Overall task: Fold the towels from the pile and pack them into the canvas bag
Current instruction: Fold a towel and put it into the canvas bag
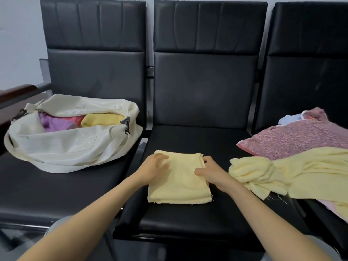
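Pale-yellow folded terry towel point(178, 183) lay on the middle black padded seat point(188, 219), left grip point(154, 166) spread flat on it, right grip point(209, 170) pinching its right edge. An off-white canvas bag point(71, 146) sat open on the left seat point(37, 187), a loose towel pile point(301, 162) at right.

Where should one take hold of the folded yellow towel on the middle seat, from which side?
Take the folded yellow towel by its left and right edges, coming from both sides, fingers underneath, thumbs on top. It lies flat in stacked layers; such a grip should keep them together.
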`<action>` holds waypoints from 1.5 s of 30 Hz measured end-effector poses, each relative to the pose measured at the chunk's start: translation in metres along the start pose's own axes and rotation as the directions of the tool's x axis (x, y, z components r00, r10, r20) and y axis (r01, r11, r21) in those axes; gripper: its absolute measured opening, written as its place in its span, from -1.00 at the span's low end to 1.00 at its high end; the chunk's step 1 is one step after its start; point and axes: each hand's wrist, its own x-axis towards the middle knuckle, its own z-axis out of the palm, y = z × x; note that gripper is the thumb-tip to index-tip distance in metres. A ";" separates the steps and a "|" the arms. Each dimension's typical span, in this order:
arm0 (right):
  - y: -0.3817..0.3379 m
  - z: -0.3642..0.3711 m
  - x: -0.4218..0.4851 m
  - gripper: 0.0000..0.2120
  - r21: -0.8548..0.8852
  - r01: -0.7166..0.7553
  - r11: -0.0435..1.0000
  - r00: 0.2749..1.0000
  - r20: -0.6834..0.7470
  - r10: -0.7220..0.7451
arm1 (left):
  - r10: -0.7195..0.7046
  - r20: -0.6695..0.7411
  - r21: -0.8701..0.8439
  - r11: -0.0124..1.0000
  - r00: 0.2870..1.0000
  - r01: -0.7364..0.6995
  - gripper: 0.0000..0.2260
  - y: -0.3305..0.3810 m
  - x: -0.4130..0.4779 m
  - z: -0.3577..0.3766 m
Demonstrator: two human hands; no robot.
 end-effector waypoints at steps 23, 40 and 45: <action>0.019 0.032 0.000 -0.40 -0.745 -0.004 0.667 0.878 -0.322 -0.354 | -0.192 -0.139 0.397 0.888 0.971 0.232 -0.33 -0.005 -0.007 0.023; -0.015 0.014 -0.006 -0.78 0.228 0.012 0.974 0.985 -0.173 0.028 | -0.377 0.150 -0.711 0.601 0.914 0.365 -0.64 -0.003 0.004 -0.019; -0.025 -0.003 -0.015 -0.38 0.668 0.033 0.743 0.999 -0.029 -0.018 | -0.323 -0.023 -0.763 0.617 0.946 0.192 -0.44 0.001 0.001 -0.030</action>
